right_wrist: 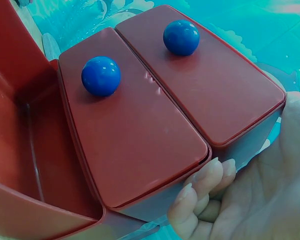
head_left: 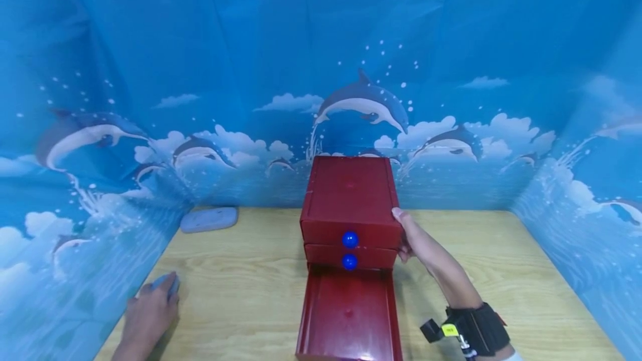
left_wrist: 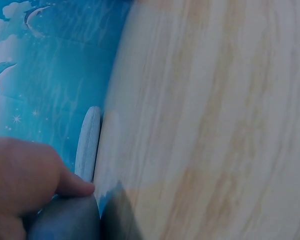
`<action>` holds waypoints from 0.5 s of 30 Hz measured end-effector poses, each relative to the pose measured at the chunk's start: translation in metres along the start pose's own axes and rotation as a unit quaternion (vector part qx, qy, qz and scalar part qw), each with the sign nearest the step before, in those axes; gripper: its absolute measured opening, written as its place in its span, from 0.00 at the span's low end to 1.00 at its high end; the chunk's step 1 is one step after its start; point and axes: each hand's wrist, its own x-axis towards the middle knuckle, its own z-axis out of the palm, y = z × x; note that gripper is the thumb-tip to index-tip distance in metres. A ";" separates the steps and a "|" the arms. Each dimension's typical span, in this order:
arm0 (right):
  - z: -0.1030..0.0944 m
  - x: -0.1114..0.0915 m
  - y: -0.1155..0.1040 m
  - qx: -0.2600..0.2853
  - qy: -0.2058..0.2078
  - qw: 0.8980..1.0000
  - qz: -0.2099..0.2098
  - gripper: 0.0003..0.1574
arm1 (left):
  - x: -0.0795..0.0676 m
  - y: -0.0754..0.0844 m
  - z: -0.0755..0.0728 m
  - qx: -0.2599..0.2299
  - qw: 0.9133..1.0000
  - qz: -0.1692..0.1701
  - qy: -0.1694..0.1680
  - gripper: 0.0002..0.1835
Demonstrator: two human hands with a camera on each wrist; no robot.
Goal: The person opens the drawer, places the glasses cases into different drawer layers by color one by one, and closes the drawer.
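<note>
A small red drawer cabinet [head_left: 351,188] stands in the middle of the table. Its two upper drawers are closed, each with a round blue knob [right_wrist: 101,76]; the bottom drawer [head_left: 347,316] is pulled out toward me, its bare red floor showing. My right hand [head_left: 413,238] grips the cabinet's right side near the front, thumb at the top edge. In the right wrist view its bent fingers [right_wrist: 205,185] touch the drawer side. At the left edge of the table, my left hand [head_left: 150,311] holds a light blue rounded thing [head_left: 168,283], mostly covered by the fingers; its kind is unclear.
A long, pale blue rounded case [head_left: 208,220] lies at the table's back left corner, against the backdrop. A blue dolphin-printed sheet [head_left: 251,71] surrounds the wooden table [head_left: 236,299] at the back and both sides. A black strap [head_left: 478,327] is worn on the right wrist.
</note>
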 end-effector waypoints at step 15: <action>0.001 -0.001 0.001 -0.001 -0.001 1.000 0.000 0.47 | -0.018 0.044 -0.002 -0.093 0.947 0.195 0.239 0.27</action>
